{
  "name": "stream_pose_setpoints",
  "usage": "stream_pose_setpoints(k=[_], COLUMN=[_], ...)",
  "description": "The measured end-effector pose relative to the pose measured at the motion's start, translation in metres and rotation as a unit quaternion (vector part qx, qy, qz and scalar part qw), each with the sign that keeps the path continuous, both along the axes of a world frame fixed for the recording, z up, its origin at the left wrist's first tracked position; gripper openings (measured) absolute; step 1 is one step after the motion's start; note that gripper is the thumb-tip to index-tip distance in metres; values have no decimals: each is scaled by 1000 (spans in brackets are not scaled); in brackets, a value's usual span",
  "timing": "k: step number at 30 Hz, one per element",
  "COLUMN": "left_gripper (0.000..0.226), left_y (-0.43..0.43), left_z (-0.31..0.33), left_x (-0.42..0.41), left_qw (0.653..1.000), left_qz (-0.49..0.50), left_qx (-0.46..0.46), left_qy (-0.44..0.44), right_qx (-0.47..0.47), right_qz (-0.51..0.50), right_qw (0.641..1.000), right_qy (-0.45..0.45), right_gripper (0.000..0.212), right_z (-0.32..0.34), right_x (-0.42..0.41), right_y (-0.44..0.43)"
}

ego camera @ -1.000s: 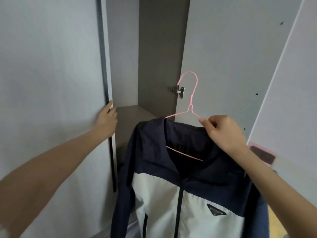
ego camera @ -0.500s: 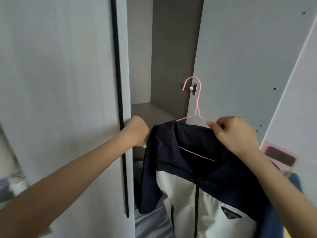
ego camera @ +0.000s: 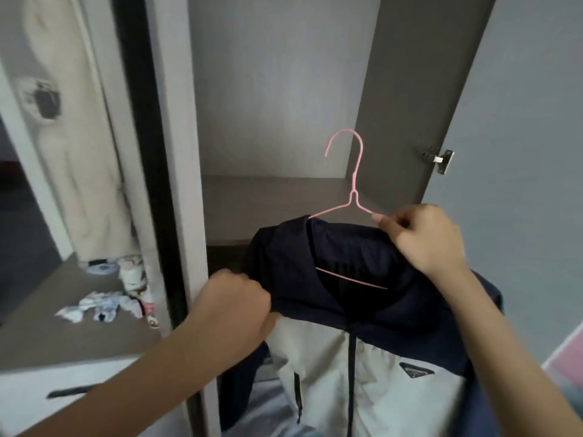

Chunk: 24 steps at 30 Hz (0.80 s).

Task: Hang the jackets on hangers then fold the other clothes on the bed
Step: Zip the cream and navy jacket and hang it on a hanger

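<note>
Slippage risk: navy-and-cream zip jacket point(ego camera: 331, 373) on thin pink wire hanger point(ego camera: 355, 197), at 5 o'clock before grey wardrobe point(ego camera: 268, 89).
Left hand point(ego camera: 239, 301) is gripping the shoulder at 9 o'clock, right hand point(ego camera: 422, 238) pinching wire at 3 o'clock; easing either is probably letting fabric slide off.

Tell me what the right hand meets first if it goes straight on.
Likely the wardrobe's back panel above the shelf: the right hand, gripping the pink hanger, points into that open compartment. Depth is unclear.
</note>
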State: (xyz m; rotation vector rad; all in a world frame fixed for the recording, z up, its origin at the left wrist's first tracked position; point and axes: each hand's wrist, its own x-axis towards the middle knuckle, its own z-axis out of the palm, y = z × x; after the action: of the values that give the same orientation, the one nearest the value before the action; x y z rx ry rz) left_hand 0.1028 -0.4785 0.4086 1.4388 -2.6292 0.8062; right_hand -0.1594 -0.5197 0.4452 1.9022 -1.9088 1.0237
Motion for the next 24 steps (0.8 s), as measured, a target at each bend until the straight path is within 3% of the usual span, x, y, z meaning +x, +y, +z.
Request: stream_pose_setpoints(k=[6,8,10,12,13,16,17,18,20,22,24], left_gripper=[43,42,50,58,56,52,58,60,48,32,14], left_y=[11,0,-21,-45,-56,-84,-91,-95,-97,-97,-102], left_z=[-9,-13,-17,-17,-17,-11,-9,-8,-1,5,10], left_x=[31,33,24,10,4,-3,-4,-2,-6,-13,-22], left_qw=[967,961,926,845,781,509,444,404,373,380,414], left_qz=[211,177,120,95,85,86,85,77,64,70,64], left_qx=[111,89,84,165,210,321,355,385,422,412,359], left_qy=[86,193,349,500,581,794,819,826,824,825,834], right_qx=[-24,-36,-42,-39,-38,-27,-26,-23,-15,-7,-3], right_qz=[51,61,74,85,95,115,124,135,151,166,174], right_qw=[996,993,990,985,982,974,970,966,962,962,967], right_qy=[-72,-93,-116,-144,-156,-193,-207,-220,-229,-218,-184], right_gripper=[49,48,48,48,49,47,50,54,57,53,47], right_z=[-11,-15,-18,-22,-24,-30,-31,-33,-32,-30,-27], right_x=[5,7,10,10,9,-1,-5,-7,-14,-16,-19], right_y=[-9,-7,-6,-5,-5,-4,-4,-3,-2,0,3])
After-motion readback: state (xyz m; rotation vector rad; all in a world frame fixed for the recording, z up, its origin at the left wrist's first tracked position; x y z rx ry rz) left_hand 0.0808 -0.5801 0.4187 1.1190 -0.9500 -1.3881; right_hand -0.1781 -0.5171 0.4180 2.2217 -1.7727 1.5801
